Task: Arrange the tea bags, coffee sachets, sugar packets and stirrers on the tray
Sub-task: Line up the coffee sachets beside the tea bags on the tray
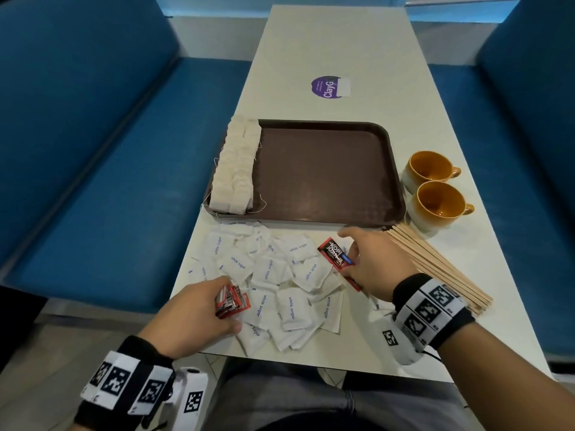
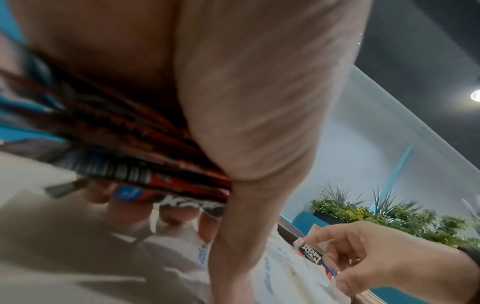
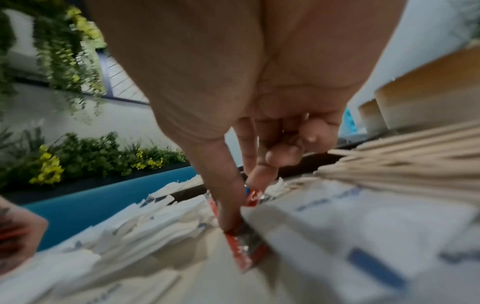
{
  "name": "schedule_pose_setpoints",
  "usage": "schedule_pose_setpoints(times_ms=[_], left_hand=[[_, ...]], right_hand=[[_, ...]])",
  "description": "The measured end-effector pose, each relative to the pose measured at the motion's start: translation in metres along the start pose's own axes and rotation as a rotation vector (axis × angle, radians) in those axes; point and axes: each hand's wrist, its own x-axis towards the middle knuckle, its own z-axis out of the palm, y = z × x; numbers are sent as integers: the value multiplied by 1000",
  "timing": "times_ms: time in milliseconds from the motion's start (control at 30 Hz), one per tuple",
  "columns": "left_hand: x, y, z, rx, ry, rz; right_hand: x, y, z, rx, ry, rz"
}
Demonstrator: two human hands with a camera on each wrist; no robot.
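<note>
Sachets (image 1: 231, 301) fill the left hand (image 1: 199, 315), right hand (image 1: 373, 265) pinching another sachet (image 1: 336, 255) below the tray's near rim (image 1: 311, 222).

Black wristband (image 1: 434, 309) on right wrist, white panel with square black-and-white tags. Same kind of black band (image 1: 124, 385) on left wrist. White tagged camera housing under each wrist. Grey trousers (image 1: 311, 399).
</note>
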Motion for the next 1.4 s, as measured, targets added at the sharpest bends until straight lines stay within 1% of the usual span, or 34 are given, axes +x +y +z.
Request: schedule_pose_setpoints(times_ms=[67,133,233,300,367,433,467,500,600,667,733,767,833,900,967,1033,1100,1200,1267,1333,1400], left_hand=[[5,5,2,9,-7,4],[11,11,5,24,-4,24],[16,26,13,36,19,81],[17,35,17,28,47,116],[16,36,14,-50,87,123],[9,28,3,-155,114,124],[4,22,-4,-178,105,136],[-3,17,-10,-181,78,156],[-19,7,-18,-105,-80,198],[-22,5,-11,-45,-182,224],[-21,8,2,16,-250,246],[-19,10,7,50,-250,258],[-11,17,15,98,-203,272],[-4,27,17,95,-154,271],[1,36,15,88,-132,286],[5,40,8,43,-115,305],[8,39,-3,-31,-58,294],[17,29,-24,-54,103,210],[25,21,-32,-54,181,140],[31,15,-37,-56,225,77],[37,10,-38,-40,232,-4]], right_hand=[[1,-1,-3,111,-2,-13],[1,-2,-9,191,32,-32],[-1,0,-22,403,111,-73],[-5,3,-36,560,197,-100],[-10,9,-52,654,274,-97],[-18,19,-64,675,311,-97],[-22,26,-67,652,299,-100],[-28,33,-68,621,257,-99],[-44,45,-52,514,12,-57],[-52,48,-35,339,-112,-55],[-56,46,-21,212,-123,-58],[-56,45,-16,213,-110,-59],[-52,44,-12,267,-95,-64],[-48,42,-11,312,-99,-72],[-45,43,-13,329,-80,-70],[-46,50,-19,365,-26,-31],[-48,60,-26,434,10,32],[-54,72,-31,430,3,114],[-56,81,-30,400,27,166],[-57,85,-32,401,58,199],[-56,86,-34,414,78,206]])
